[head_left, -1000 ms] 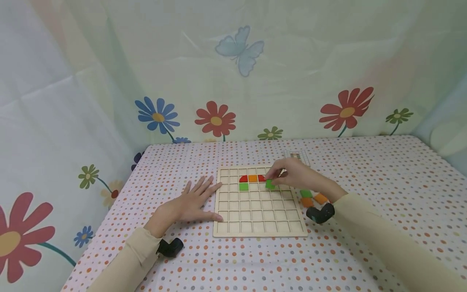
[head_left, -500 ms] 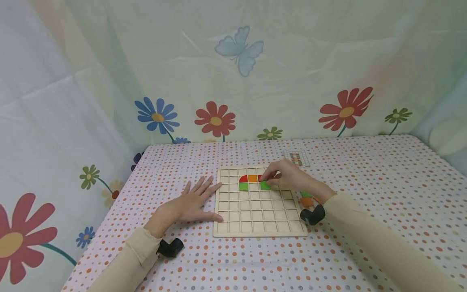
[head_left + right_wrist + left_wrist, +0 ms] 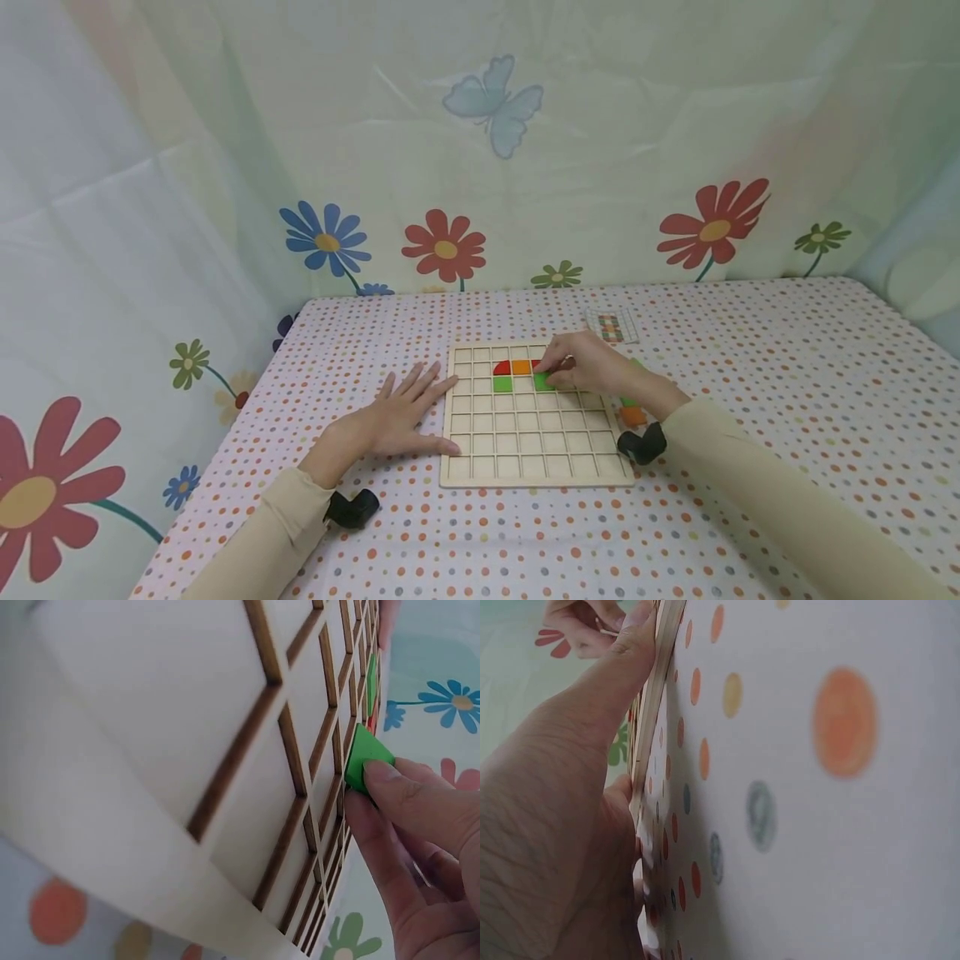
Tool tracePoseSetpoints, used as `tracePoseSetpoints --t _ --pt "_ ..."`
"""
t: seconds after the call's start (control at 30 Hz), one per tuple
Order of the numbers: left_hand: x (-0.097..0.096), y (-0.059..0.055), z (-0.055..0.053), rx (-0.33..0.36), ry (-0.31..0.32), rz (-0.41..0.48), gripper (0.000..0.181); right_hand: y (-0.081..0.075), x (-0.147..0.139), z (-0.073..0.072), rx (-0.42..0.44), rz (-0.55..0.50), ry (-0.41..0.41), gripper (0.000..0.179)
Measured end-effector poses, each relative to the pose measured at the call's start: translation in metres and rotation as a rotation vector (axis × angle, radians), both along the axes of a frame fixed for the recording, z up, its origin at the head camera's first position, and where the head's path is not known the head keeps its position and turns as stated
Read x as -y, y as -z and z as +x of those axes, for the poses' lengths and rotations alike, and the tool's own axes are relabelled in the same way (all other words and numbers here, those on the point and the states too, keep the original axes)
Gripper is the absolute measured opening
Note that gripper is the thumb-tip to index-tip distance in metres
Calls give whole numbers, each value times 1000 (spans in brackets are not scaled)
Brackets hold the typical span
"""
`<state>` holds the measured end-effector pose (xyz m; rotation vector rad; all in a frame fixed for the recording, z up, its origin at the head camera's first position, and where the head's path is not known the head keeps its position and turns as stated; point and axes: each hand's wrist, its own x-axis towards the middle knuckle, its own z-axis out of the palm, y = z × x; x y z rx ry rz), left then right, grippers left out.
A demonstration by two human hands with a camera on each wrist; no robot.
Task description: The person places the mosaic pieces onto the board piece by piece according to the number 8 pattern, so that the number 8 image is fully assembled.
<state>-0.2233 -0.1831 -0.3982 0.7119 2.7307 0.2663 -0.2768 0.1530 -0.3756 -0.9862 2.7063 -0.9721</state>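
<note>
My right hand (image 3: 588, 362) pinches a green square tile (image 3: 363, 754) between thumb and fingers, tilted against a cell of the wooden grid board (image 3: 528, 467). This cell lies just below a red tile (image 3: 535, 365), which the fingers partly cover. To its left in the upper rows are an orange square tile (image 3: 521, 367), a red rounded tile (image 3: 502, 368) and another green tile (image 3: 502, 384). Flat with fingers spread, my left hand (image 3: 390, 421) rests at the board's left edge. In the left wrist view its thumb (image 3: 634, 637) lies on the wooden rim.
Loose tiles lie right of the board, among them an orange one (image 3: 633, 416), partly hidden by the right wrist. Behind the board's right corner is a pattern card (image 3: 611, 326). A dotted cloth (image 3: 480, 542) covers the table, with flowered curtains (image 3: 600, 167) behind and at the sides.
The right hand has moved slightly left with the green tile, bringing it to the cell below the red tile. More of the pattern card shows now. The left hand stays where it was.
</note>
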Motion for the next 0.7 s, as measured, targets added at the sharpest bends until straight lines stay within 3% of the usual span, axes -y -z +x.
tracePoseSetpoints --t 0.4,0.7 --pt "-1 -3 1 -2 10 15 105 -4 4 6 -76 67 -3 17" --pt "-1 -1 1 -9 4 17 106 -5 10 12 -65 84 30 14"
